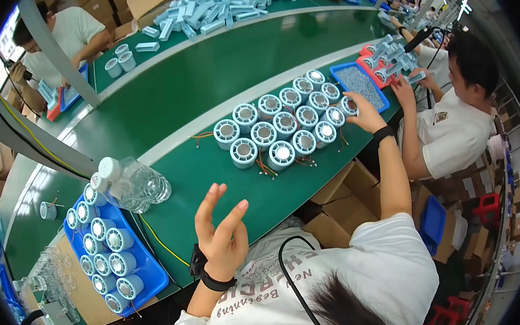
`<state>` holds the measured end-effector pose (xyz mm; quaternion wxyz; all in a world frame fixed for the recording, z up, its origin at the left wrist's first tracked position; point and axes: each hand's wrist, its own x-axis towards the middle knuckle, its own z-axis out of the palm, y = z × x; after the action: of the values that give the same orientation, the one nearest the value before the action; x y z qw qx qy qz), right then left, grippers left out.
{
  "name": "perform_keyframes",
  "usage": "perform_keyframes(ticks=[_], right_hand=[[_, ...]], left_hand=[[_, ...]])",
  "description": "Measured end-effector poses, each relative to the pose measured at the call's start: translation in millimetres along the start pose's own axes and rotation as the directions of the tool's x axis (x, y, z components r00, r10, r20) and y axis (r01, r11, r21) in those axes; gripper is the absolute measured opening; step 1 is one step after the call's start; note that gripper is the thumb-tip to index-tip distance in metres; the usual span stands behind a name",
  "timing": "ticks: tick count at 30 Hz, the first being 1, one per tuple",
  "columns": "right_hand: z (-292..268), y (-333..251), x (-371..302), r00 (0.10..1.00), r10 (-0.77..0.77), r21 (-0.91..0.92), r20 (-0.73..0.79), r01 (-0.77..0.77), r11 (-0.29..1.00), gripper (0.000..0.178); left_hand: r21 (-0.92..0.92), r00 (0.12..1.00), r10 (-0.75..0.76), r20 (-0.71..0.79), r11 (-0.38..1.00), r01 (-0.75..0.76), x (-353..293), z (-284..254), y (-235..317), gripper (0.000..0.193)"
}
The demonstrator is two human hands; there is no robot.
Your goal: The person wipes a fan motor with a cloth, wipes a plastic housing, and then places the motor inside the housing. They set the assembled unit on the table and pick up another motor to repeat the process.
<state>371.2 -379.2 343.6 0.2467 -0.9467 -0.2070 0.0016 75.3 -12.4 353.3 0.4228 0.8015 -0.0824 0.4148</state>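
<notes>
Pale-blue cylinder [348, 106], right of centre: right hand [366, 116] outstretched, seemingly gripping it!
Left hand [222, 242], lower centre, hangs raised, fingers loosely parted.

The round cups [245, 162] appear to be of pale blue plastic, smooth and rather matt, while their central discs [226, 131] look like grey metal with a dull shine. The green table top [298, 184] is smooth. The belt [204, 75] behind it looks glossy, with soft reflections. The large tray [157, 279] is of smooth blue plastic, and the bottle [143, 187] of clear, shiny plastic. The white shirt [395, 255] is soft, matt cloth; the open box [346, 207] is dull brown cardboard.
</notes>
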Motion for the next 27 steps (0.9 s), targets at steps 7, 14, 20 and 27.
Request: perform_keyframes(ticks=[7, 14, 20, 27], right_hand=[[18.9, 22.2, 0.0, 0.99, -0.105, 0.02, -0.096, 0.107, 0.994, 0.085], [-3.3, -82.8, -29.0, 0.917, -0.138, -0.259, -0.374, 0.039, 0.965, 0.064], [36.1, -196.9, -75.5, 0.932, -0.191, 0.354, -0.309, 0.299, 0.886, 0.03], [120.5, -254.7, -105.5, 0.934, -0.265, 0.773, 0.241, -0.019, 0.634, 0.027]], left_hand=[[-0.07, 0.997, -0.054, 0.05, 0.996, 0.058, -0.6, 5.0, 0.3, 0.034], [-0.07, 0.995, -0.088, 0.048, 0.993, 0.092, -2.1, 5.0, -2.9, 0.033], [-0.032, 0.992, -0.107, 0.06, 0.994, 0.109, -0.4, 3.6, 0.1, 0.035], [0.043, 0.982, -0.011, 0.187, 0.999, 0.003, 0.6, 6.5, -5.1, 0.031]])
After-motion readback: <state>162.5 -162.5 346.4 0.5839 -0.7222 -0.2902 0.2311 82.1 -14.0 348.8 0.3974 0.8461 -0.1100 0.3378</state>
